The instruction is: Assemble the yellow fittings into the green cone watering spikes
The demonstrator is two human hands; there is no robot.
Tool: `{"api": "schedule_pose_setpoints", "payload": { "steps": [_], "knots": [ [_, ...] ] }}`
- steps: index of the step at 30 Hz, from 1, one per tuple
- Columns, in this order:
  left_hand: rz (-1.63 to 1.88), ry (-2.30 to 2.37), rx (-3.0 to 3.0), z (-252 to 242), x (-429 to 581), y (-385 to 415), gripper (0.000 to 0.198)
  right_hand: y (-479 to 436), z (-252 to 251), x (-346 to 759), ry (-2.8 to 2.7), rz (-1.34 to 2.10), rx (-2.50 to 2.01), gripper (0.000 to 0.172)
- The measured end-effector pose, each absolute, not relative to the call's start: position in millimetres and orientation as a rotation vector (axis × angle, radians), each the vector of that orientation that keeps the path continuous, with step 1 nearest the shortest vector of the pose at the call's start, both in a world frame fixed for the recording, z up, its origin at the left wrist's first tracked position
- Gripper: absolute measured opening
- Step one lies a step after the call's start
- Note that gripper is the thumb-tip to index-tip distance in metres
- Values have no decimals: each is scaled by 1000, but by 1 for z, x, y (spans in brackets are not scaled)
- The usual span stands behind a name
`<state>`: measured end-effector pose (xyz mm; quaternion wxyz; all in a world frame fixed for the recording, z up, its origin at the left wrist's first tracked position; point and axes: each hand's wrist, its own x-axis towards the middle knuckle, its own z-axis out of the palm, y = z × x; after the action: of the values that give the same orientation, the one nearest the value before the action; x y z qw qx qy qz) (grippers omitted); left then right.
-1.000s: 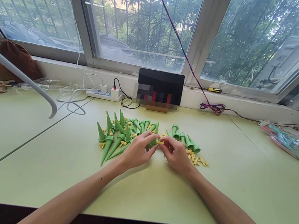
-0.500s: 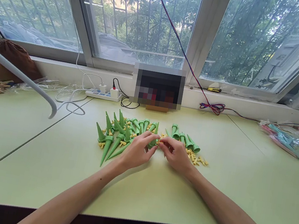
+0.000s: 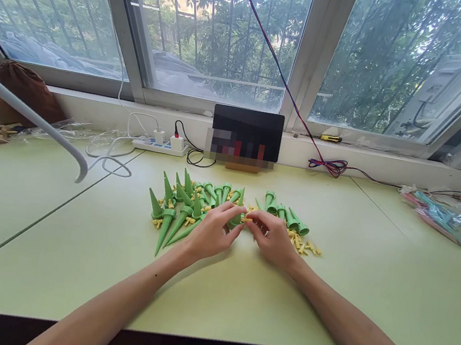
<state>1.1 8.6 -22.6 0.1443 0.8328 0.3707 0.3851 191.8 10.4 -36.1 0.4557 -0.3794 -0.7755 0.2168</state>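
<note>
A heap of green cone-shaped plastic spikes lies on the pale green table, mixed with several small yellow pieces. My left hand is closed around a green spike at the middle of the heap. My right hand pinches a small yellow piece against the open end of that spike. Both hands meet fingertip to fingertip just in front of the heap.
A dark screen on a wooden stand sits at the back under the window. A power strip with cables lies to its left, a white curved tube crosses the left side, and bagged items lie at the right.
</note>
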Motion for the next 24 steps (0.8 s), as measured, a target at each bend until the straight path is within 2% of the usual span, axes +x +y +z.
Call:
{"api": "schedule_pose_setpoints", "payload": {
  "steps": [17,24],
  "knots": [
    [994,1078,2373,-21,-1,9,41,10,-37,192,-1895,599,-966,21],
    [962,1088,2360,-19,-1,9,35,11,-38,192,-1891,614,-962,22]
  ]
}}
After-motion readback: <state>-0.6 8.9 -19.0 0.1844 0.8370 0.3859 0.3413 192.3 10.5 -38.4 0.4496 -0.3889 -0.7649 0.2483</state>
